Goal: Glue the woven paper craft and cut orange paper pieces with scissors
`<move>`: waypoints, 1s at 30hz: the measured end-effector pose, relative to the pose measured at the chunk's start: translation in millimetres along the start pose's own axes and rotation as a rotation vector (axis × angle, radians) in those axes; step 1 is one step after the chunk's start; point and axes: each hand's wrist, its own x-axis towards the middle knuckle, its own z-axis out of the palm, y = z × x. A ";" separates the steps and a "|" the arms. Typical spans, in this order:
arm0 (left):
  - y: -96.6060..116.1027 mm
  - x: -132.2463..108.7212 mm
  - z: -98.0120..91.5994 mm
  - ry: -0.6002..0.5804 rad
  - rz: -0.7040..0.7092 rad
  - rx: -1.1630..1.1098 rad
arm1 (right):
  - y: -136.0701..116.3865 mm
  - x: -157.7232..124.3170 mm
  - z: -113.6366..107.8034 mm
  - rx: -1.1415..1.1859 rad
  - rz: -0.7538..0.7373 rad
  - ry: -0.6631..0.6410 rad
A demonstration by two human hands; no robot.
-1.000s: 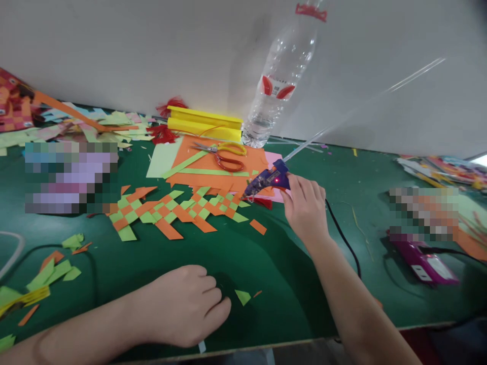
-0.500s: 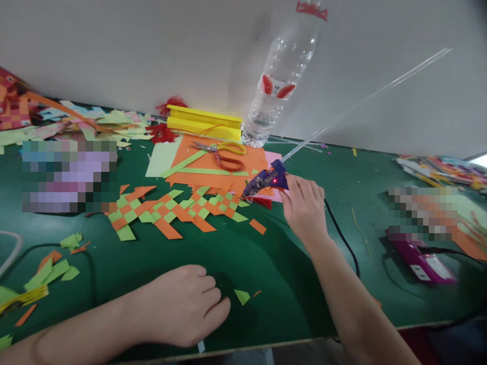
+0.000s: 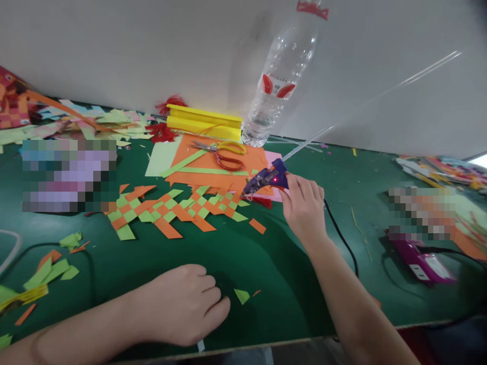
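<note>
My right hand is wrapped round the handle of a dark blue hot glue gun, whose small red light is lit. A long clear glue stick sticks out of its back. The nozzle points left and down, at the right end of a woven orange and green paper strip figure lying on the table; contact cannot be made out. Near the front edge my left hand rests closed, fingers curled under and their inside hidden. A whitish scrap shows beneath it.
Scissors lie on orange paper behind the weaving. A plastic bottle and yellow folded paper stand near the wall. Paper scraps are at left. At right lie a purple power box and a black cord.
The glue stick's far end has shifted slightly to the right and the glue gun has tilted a little. Both hands stay in nearly the same place.
</note>
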 end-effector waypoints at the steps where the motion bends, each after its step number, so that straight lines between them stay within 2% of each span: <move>1: 0.1 0.0 0.2 0.002 -0.001 0.001 | 0.0 -0.3 0.4 0.004 0.010 -0.012; 7: 0.0 0.6 1.6 0.018 -0.009 -0.003 | -2.0 -0.9 2.2 0.032 0.054 -0.054; 30: -0.9 0.6 1.2 0.021 -0.001 0.005 | -1.3 1.7 2.2 -0.023 -0.003 0.035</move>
